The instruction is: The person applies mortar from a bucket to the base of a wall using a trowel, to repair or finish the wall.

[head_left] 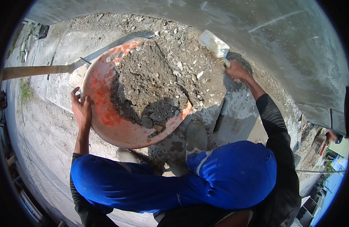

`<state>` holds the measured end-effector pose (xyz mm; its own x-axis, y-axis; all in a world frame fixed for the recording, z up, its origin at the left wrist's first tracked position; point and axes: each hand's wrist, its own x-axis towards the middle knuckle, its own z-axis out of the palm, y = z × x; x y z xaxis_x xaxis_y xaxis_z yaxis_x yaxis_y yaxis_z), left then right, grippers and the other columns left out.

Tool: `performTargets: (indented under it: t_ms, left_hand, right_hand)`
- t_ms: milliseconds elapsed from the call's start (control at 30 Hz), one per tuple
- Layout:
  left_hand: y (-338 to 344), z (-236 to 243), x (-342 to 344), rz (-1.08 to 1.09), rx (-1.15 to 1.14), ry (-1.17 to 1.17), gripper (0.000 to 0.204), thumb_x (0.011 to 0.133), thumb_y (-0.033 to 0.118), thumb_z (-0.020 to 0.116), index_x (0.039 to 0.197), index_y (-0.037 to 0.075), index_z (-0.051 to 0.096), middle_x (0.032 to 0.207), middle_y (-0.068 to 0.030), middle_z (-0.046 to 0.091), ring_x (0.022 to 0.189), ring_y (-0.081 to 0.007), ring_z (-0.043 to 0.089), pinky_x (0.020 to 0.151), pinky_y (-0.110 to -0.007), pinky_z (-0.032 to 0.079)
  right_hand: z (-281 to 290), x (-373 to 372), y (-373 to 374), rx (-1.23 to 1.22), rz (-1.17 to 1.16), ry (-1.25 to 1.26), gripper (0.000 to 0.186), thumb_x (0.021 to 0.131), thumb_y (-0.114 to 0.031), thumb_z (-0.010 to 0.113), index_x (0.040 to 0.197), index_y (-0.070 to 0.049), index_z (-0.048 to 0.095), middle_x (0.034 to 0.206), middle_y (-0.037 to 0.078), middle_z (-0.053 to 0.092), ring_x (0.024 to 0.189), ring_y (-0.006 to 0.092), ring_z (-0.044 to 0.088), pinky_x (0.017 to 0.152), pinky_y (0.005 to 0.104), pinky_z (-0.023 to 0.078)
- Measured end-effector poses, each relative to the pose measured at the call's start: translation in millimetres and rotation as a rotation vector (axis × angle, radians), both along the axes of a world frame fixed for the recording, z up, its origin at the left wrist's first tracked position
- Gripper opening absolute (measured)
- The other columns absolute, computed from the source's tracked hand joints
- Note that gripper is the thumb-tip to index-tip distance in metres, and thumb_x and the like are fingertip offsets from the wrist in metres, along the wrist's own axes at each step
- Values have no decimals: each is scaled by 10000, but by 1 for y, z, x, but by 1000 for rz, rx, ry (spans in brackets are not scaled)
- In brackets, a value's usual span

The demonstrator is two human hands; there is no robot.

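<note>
An orange, dirt-stained round tub (101, 103) holds a pile of grey rubble and gritty soil (144, 72), part of which reaches past its rim onto the ground at the upper right. My left hand (81, 104) grips the tub's left rim, fingers curled over the edge. My right hand (236, 72) is closed on the handle of a steel trowel (214, 44), whose blade lies over gravelly ground beside the base of a grey wall, right of the tub.
A grey rendered wall (280, 49) rises along the top and right. A wooden pole (36, 71) extends in from the left toward the tub, over pale concrete ground (46, 117). My blue-clad knees and boots (197, 140) are just below the tub.
</note>
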<state>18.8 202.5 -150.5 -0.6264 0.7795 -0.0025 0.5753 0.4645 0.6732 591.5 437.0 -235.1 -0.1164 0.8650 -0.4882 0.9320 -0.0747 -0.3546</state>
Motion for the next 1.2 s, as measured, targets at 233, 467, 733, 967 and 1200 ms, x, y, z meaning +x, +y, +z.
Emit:
performTargets:
  t_ms: [233, 467, 733, 967, 1200]
  left_hand:
    - [-2, 0, 0, -3, 33, -54, 501, 851, 99, 564, 1335, 20, 461, 1002, -198, 674, 746, -229, 684, 748, -366, 524]
    - [6, -3, -4, -34, 12, 48, 521, 843, 108, 554, 1349, 28, 459, 1037, -214, 664, 745, -242, 680, 771, -371, 525]
    - [-2, -3, -2, -3, 5, -37, 520, 857, 83, 562, 1361, 30, 447, 1008, -190, 663, 722, -220, 671, 732, -361, 524]
    - [4, -6, -6, -4, 53, -35, 503, 852, 89, 578, 1338, 22, 465, 965, -184, 663, 721, -220, 667, 733, -351, 520]
    - [0, -4, -3, 13, 50, -60, 487, 852, 90, 582, 1324, 33, 480, 947, -187, 668, 706, -231, 668, 724, -377, 521]
  right_hand:
    - [65, 11, -16, 468, 198, -135, 456, 840, -99, 670, 1244, 41, 513, 911, 256, 694, 900, 476, 672, 783, 540, 531]
    - [-87, 73, -4, 745, 185, -95, 299, 808, -64, 646, 1074, 39, 555, 841, 265, 678, 810, 448, 684, 683, 531, 533]
    - [58, 55, -8, 397, 192, -117, 340, 824, -46, 610, 1150, 37, 559, 880, 298, 676, 860, 487, 663, 750, 554, 514]
    - [-58, 93, -8, 300, 22, 26, 390, 824, -15, 549, 1199, 92, 535, 689, 180, 621, 555, 313, 614, 514, 427, 492]
    - [33, 1, -77, -149, -217, 354, 288, 815, -19, 526, 1049, 148, 548, 627, 115, 556, 434, 180, 517, 356, 364, 395]
